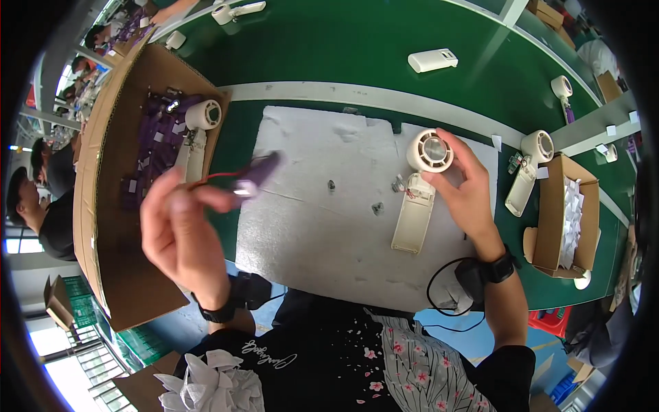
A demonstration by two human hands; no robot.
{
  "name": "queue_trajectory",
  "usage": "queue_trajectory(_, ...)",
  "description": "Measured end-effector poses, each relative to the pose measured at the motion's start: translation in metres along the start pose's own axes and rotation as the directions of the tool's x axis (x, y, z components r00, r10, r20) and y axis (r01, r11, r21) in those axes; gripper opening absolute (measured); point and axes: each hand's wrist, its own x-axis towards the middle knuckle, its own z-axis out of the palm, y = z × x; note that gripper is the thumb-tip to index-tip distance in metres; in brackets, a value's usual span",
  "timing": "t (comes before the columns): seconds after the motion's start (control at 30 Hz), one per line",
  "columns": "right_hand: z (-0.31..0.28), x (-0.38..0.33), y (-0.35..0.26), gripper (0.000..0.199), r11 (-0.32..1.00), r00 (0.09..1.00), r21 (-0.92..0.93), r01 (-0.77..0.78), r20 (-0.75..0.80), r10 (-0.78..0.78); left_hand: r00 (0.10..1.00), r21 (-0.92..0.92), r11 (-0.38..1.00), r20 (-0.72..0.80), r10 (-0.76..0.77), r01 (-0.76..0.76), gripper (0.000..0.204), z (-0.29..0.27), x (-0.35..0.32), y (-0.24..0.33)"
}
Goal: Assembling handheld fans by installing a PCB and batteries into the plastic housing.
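In my left hand [182, 230] a purple battery cell [257, 176] with a red wire is pinched between thumb and fingers. It is smeared by motion, raised over the left part of the foam sheet. My right hand [468, 192] grips a cream handheld fan [414, 216] by its round head, thumb and fingers at the head's right side. The fan's handle points toward me; its shell is off, showing a hollow inside and thin wires near the neck. The white foam sheet [309, 226] lies beneath both hands.
At the left stands a deep cardboard box [113, 206] with many purple battery cells [154, 147] and another fan in it. A small carton [549, 213] of white slips stands right, beside an opened fan [525, 182]. A white shell [432, 60] lies farther back on the green table.
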Motion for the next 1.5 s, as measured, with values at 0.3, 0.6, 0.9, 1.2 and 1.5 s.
queue_trajectory(0.3,0.004,-0.014,-0.033,0.047,0.835,0.824,-0.14,0.532,-0.142,-0.548,0.574,-0.234,0.932,0.818,0.034,0.278,0.034,0.117,0.011,-0.001)
queue_trajectory(0.6,0.002,-0.023,-0.023,0.023,0.969,0.991,-0.229,0.096,-0.071,-0.115,0.484,0.097,0.983,0.875,-0.008,-0.158,0.037,0.104,0.019,-0.073)
queue_trajectory(0.9,0.007,-0.01,-0.017,0.028,0.973,0.994,-0.219,0.072,-0.067,-0.088,0.452,0.134,0.98,0.872,-0.186,0.145,0.03,0.12,-0.006,-0.096)
queue_trajectory(1.2,0.014,-0.015,-0.032,0.026,0.817,0.938,-0.463,0.343,0.121,-0.325,0.412,0.01,0.995,0.91,-0.05,0.098,0.023,0.113,-0.007,-0.117)
queue_trajectory(1.5,0.02,-0.016,-0.031,0.024,0.803,0.941,-0.496,0.329,0.104,-0.322,0.453,-0.011,0.999,0.891,-0.014,0.052,0.026,0.114,-0.011,-0.119)
